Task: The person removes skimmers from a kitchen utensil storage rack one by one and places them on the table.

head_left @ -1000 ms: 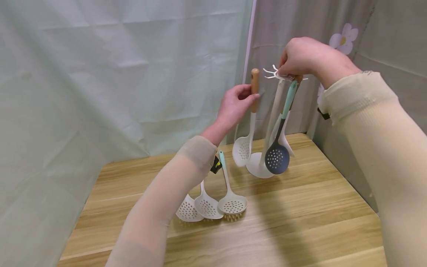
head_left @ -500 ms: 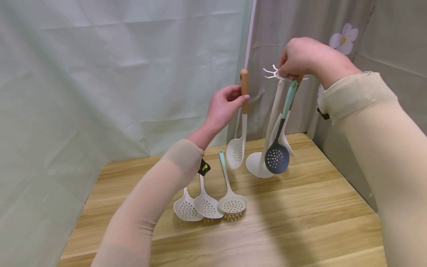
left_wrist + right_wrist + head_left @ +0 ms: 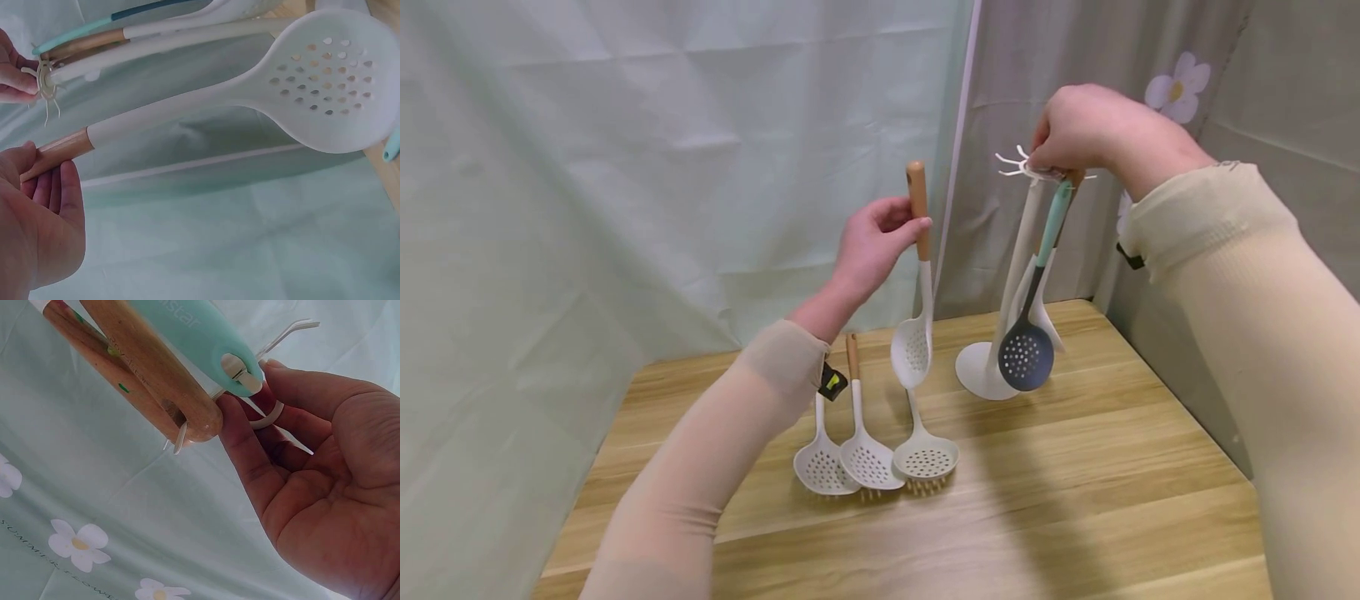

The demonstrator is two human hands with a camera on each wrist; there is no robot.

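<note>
L hand [image 3: 868,250] fingers grip white spoon w/ holes [image 3: 913,350] (wood handle). R hand [image 3: 1078,129] fingers pinch rack top [image 3: 1026,169], far right.

Your left hand [image 3: 872,246] is raised with fingers curled in a pinch, your right hand [image 3: 1078,129] higher, fingers pinched downward.
</note>
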